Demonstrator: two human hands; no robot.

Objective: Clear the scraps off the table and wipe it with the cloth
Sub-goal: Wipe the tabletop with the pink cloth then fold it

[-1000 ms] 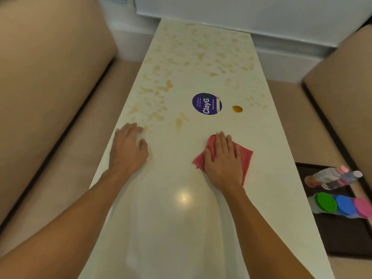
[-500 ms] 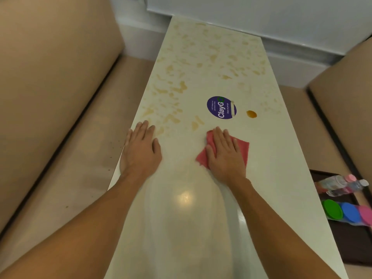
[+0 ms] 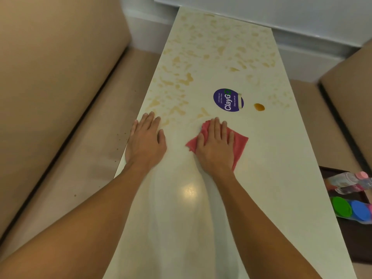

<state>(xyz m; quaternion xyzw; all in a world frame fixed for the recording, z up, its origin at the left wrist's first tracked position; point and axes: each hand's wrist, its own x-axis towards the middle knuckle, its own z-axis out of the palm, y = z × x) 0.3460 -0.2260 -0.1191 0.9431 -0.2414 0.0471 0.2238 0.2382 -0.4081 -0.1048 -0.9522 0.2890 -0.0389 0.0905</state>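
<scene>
A long pale table (image 3: pixel 271 178) runs away from me, its far half spotted with yellowish stains (image 3: pixel 181 81). My right hand (image 3: pixel 216 146) lies flat with straight fingers on a red cloth (image 3: pixel 240 141), pressing it onto the table just short of the stains. My left hand (image 3: pixel 146 141) rests flat on the table near its left edge. A small orange blob (image 3: pixel 259 107) sits to the right of a round purple sticker (image 3: pixel 228 100). The near part of the table looks wet and shiny.
Tan bench seats flank the table; the left one (image 3: pixel 60 87) has a few crumbs on its cushion. On the right seat a dark tray (image 3: pixel 360 244) holds a bottle with a pink cap (image 3: pixel 348 181) and tubs with green (image 3: pixel 341 206) and blue lids. A white wall closes the far end.
My right hand has slid the red cloth forward and to the left, towards the stains near the sticker. My left hand has also shifted forward along the left edge.
</scene>
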